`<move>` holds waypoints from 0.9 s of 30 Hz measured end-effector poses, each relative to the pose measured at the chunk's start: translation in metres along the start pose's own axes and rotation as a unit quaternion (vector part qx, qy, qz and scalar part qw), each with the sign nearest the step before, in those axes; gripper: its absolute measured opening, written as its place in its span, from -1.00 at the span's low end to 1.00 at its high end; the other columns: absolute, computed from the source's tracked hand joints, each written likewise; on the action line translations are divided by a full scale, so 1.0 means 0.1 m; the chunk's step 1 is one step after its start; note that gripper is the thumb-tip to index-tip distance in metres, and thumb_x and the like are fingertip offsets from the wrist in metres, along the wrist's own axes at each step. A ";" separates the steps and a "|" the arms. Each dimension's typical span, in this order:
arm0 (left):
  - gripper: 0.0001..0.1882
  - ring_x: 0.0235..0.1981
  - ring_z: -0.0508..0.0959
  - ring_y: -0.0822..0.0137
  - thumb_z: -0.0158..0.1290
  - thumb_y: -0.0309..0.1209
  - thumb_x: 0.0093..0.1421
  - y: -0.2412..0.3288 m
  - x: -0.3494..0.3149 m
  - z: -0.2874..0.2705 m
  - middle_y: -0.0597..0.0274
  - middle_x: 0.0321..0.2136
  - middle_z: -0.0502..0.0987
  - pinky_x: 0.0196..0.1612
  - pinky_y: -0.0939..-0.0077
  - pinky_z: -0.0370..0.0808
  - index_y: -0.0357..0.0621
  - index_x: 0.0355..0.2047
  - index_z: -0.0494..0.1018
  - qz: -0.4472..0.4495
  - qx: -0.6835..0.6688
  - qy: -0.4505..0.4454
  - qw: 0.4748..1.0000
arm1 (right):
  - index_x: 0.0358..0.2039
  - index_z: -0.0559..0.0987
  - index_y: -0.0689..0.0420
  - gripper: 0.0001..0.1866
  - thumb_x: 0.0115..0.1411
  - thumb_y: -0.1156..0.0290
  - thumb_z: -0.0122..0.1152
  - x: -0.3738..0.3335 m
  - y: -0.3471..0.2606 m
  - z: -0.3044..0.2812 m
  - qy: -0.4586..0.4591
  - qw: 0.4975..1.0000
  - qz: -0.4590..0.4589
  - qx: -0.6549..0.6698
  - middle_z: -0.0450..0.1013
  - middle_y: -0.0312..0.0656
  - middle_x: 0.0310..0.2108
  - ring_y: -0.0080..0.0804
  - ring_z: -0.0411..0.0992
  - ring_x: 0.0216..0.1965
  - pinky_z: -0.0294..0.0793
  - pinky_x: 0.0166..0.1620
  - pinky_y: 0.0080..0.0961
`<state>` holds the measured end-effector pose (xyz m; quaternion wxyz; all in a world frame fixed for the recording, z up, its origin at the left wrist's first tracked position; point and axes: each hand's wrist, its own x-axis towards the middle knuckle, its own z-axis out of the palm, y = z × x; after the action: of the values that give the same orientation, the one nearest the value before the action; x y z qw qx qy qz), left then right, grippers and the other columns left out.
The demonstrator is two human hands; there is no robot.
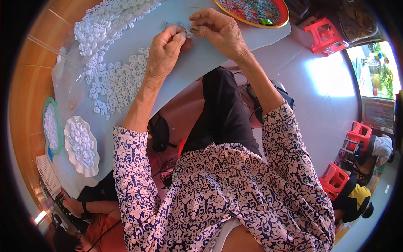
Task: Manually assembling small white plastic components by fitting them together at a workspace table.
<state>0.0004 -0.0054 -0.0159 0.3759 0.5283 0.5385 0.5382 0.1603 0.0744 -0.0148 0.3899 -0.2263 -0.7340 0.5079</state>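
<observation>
Both my hands are raised over the grey-blue table (pixel 184 69), with their fingertips close together. My left hand (pixel 168 48) is closed, its thumb and forefinger pinching a small white plastic piece (pixel 189 35) that shows only in part. Just beside it, my right hand (pixel 222 33) has its thumb and forefinger brought together; what lies between them is too small to make out. Many loose white plastic pieces (pixel 113 84) with holes lie spread to the left of my left hand. A few small metal parts (pixel 168 23) rest on the table just beyond it.
A red tray (pixel 284 10) with a yellow rim holds small metal parts at the far right. A white scalloped dish (pixel 95 164) and a green basket (pixel 62 138) hold more white pieces. Red stools (pixel 325 35) stand on the right. A person (pixel 105 227) sits at lower left.
</observation>
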 end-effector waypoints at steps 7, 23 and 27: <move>-0.75 -0.46 0.40 0.54 -0.09 -0.31 0.22 0.00 0.02 -0.04 0.32 -0.54 0.47 -0.30 0.64 0.35 -0.26 -0.35 0.46 -0.010 0.029 -0.037 0.999 | -0.09 0.46 0.19 -0.74 0.18 0.57 0.11 0.00 -0.01 -0.01 -0.002 1.000 -0.007 -0.004 0.47 -0.27 -0.30 -0.61 0.45 -0.25 0.48 -0.11 -0.64; -0.78 -0.55 0.37 0.58 -0.06 -0.33 0.19 -0.11 0.00 -0.01 0.36 -0.61 0.48 -0.45 0.64 0.34 -0.23 -0.39 0.48 0.024 0.000 -0.017 1.000 | -0.15 0.50 0.18 -0.78 0.15 0.55 0.16 -0.02 -0.02 0.01 -0.009 1.000 0.012 -0.015 0.48 -0.30 -0.36 -0.65 0.44 -0.29 0.45 -0.16 -0.67; -0.78 -0.52 0.39 0.57 -0.06 -0.32 0.20 -0.12 0.00 -0.06 0.35 -0.60 0.48 -0.41 0.65 0.36 -0.22 -0.37 0.48 0.030 -0.006 -0.047 0.998 | -0.27 0.56 0.20 -0.87 0.16 0.47 0.19 -0.02 -0.11 0.00 -0.026 0.997 0.052 -0.049 0.47 -0.37 -0.49 -0.71 0.39 -0.42 0.41 -0.31 -0.72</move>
<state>-0.0074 -0.0050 -0.0266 0.3871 0.5666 0.5013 0.5271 0.1624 0.0684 -0.0052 0.3322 -0.2693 -0.7554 0.4964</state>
